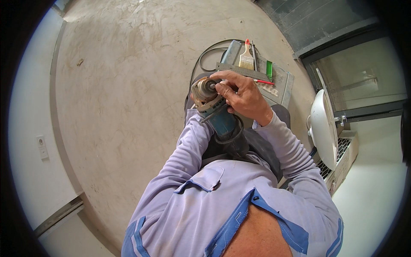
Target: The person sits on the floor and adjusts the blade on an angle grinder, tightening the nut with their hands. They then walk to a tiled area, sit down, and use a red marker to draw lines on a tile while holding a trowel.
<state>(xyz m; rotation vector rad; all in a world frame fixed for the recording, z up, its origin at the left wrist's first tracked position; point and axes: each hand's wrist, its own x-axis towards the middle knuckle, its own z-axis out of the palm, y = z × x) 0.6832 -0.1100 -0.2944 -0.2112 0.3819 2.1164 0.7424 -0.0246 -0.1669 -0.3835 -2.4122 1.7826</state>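
Note:
A teal angle grinder [222, 122] lies across my lap, its metal gear head pointing away from me and its spindle facing up. My left hand [192, 97] supports the grinder's head from the left; most of its fingers are hidden behind the tool. From the right, my right hand [246, 96] reaches over with thumb and forefinger closed at the spindle [212, 86]. Whether a small part sits between those fingertips is too small to tell. No disc shows on the grinder. Just beyond my right hand lies a metal try square [239, 70].
A grey case [284, 81] ahead bears a paintbrush [246, 59], a red pencil [263, 82], a green piece [269, 68] and a dark thin rod [254, 53]. A black cable [200, 60] loops on the floor beside it. At right stands a white dish-shaped object [323, 128].

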